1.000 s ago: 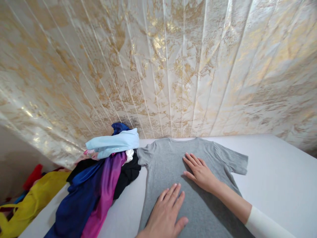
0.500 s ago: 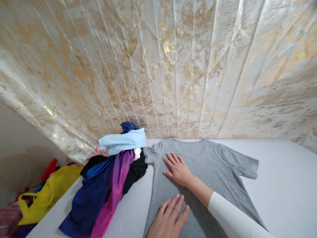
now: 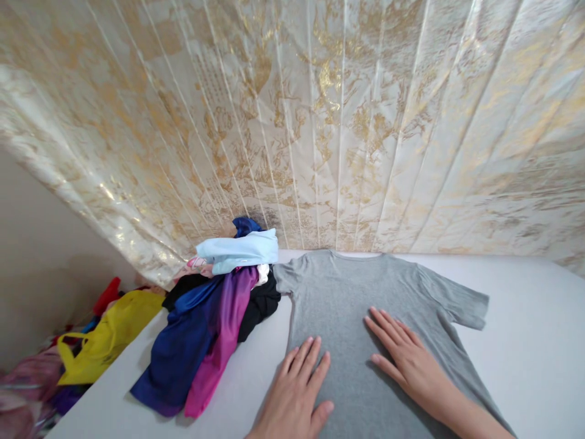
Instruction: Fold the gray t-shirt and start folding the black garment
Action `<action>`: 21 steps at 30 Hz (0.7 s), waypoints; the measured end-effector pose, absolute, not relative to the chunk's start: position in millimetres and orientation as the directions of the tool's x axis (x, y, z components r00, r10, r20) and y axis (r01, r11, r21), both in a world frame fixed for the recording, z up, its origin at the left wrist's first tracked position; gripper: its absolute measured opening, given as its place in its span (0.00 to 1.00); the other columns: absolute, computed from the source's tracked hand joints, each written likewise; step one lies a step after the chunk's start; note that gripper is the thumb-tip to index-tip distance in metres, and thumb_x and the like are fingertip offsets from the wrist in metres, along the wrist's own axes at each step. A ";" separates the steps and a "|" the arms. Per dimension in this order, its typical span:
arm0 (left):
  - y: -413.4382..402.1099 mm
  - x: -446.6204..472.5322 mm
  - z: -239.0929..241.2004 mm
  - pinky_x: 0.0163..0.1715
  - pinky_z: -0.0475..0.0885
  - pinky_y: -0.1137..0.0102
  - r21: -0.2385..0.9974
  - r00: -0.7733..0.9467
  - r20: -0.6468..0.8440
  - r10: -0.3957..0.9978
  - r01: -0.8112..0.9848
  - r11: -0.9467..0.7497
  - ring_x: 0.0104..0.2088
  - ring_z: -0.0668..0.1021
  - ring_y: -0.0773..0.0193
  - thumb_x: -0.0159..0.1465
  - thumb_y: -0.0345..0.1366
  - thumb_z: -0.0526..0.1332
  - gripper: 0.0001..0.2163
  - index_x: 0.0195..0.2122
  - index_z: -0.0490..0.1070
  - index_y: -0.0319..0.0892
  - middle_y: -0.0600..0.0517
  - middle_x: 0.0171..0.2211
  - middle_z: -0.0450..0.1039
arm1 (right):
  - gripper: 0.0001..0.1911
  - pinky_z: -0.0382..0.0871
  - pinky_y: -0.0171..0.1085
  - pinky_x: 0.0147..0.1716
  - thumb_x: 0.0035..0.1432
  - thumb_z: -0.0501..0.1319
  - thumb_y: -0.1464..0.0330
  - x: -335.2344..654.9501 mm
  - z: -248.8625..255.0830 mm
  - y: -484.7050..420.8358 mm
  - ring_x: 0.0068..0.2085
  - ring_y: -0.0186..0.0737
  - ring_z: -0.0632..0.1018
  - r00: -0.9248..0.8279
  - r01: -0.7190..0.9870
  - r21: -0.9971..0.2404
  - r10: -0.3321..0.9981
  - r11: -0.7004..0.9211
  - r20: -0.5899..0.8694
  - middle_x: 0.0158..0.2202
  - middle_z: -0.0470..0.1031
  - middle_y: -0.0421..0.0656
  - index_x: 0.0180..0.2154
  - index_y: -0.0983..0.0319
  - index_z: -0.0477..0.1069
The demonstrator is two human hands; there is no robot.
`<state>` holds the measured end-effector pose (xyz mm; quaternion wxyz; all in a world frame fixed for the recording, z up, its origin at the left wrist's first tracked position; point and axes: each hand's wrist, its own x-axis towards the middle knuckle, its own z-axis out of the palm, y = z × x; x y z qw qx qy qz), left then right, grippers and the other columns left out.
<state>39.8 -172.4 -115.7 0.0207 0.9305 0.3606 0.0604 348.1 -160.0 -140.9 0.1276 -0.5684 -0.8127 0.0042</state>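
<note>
One grey short-sleeved shirt [image 3: 347, 292], spread flat, lay from centre to lower right of the frame. Left hand [image 3: 299, 390], lower centre: palm down over the shirt's left edge, fingers extended, gripping nothing. Right hand [image 3: 406, 360], lower right: likewise flat over the shirt, fingers outstretched, nothing grasped. Beneath was a white surface [image 3: 539, 347]. Left of centre sat a light-blue garment [image 3: 237, 250] above a navy-and-magenta garment [image 3: 192, 353]. A yellow cloth item [image 3: 114, 332] occupied the lower left; a gold-patterned sheet [image 3: 347, 122] filled the top.

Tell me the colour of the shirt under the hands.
The shirt is grey, clearest in the head view.
</note>
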 end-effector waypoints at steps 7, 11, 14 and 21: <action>-174.3 41.3 -114.9 0.60 0.59 0.56 0.094 0.720 0.083 0.689 0.682 -0.725 0.67 0.52 0.52 0.66 0.41 0.56 0.33 0.68 0.41 0.46 0.46 0.68 0.40 | 0.35 0.58 0.55 0.60 0.61 0.48 0.47 398.9 -151.4 -173.5 0.65 0.51 0.58 -0.151 0.978 -0.105 0.954 0.183 0.258 0.67 0.52 0.45 0.65 0.56 0.54; -178.6 47.4 -113.1 0.60 0.60 0.59 0.120 0.740 0.110 0.664 0.653 -0.748 0.67 0.52 0.54 0.67 0.40 0.55 0.32 0.68 0.41 0.45 0.46 0.68 0.39 | 0.35 0.58 0.55 0.59 0.62 0.51 0.51 368.0 -139.5 -203.4 0.66 0.52 0.56 -0.282 0.943 -0.103 0.926 0.316 0.252 0.68 0.48 0.43 0.67 0.51 0.46; -183.1 52.8 -114.9 0.60 0.59 0.58 0.128 0.739 0.105 0.665 0.654 -0.746 0.67 0.51 0.53 0.66 0.40 0.55 0.32 0.68 0.41 0.43 0.46 0.68 0.39 | 0.37 0.61 0.55 0.57 0.61 0.53 0.52 348.8 -135.1 -224.1 0.65 0.54 0.58 -0.366 0.914 -0.083 0.897 0.396 0.246 0.68 0.48 0.43 0.67 0.49 0.41; -164.2 37.3 -95.0 0.60 0.57 0.52 -0.007 0.484 0.354 0.800 0.857 -0.515 0.67 0.47 0.48 0.61 0.35 0.59 0.37 0.69 0.40 0.46 0.45 0.69 0.35 | 0.40 0.64 0.56 0.55 0.60 0.54 0.52 350.1 -139.0 -234.4 0.63 0.56 0.61 -0.386 0.905 -0.087 0.889 0.417 0.248 0.67 0.50 0.43 0.67 0.50 0.38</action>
